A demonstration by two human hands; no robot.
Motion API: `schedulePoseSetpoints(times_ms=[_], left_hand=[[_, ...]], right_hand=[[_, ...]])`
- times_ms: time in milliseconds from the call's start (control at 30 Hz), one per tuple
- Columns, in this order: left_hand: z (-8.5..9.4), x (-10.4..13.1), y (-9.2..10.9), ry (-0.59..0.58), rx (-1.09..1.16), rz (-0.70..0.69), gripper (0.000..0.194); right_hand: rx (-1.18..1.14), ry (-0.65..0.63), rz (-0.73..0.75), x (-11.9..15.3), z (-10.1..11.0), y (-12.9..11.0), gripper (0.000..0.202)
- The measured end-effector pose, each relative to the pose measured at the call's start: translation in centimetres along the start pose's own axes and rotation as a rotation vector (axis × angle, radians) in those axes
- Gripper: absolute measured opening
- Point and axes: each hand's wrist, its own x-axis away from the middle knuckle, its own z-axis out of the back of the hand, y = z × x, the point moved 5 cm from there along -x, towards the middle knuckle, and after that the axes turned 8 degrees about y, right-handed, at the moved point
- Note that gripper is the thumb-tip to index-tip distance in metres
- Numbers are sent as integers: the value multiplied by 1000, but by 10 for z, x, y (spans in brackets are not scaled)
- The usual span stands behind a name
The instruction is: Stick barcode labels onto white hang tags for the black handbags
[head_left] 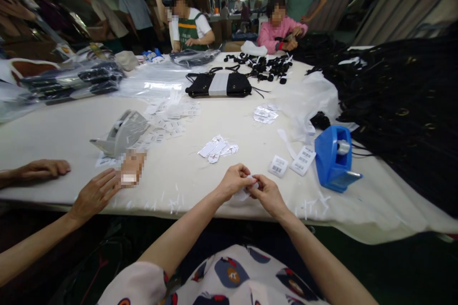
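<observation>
Near the table's front edge, my left hand (pixel 235 182) and my right hand (pixel 266 191) meet, fingers pinched on a small white piece (pixel 252 184), partly hidden by the fingers. Just beyond them lies a small pile of white tags (pixel 217 147). Right of my right hand are barcode labels (pixel 278 166) and a longer label strip (pixel 303 160), beside a blue tape dispenser (pixel 333 158). Another group of silvery tags (pixel 265 114) lies farther back.
Another person's hands (pixel 95 194) rest at the left, near a grey dispenser (pixel 125 132) and scattered labels (pixel 168 121). A black bag (pixel 219 84), plastic-wrapped items (pixel 78 78) and a black heap (pixel 404 90) surround the white table (pixel 229 116). People stand or sit behind it.
</observation>
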Motion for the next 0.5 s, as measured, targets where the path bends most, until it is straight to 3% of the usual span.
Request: schedulePoseSetpoints(times_ms=[67,133,200,300,400,500], left_hand=[[5,0,2,-1,23,-9,43],[7,0,-1,-115,55,43,47],[9,-1,-4,-227,98,107,37],[18,-16,0,-175,129,103,34],[29,-52,20,-57,67,25,39],[43,-109,53,3,8,-61,44]], right_hand=[[-92,48,-48,-9,5,-5,26],[-174,118,-78,-22,13,-11,29],[-233,160,-101,-37,21,-19,31],[-280,192,-130,-70,32,-29,30],[-277,266,-134,-117,44,-42,24],[-230,359,-112,-173,56,-61,15]])
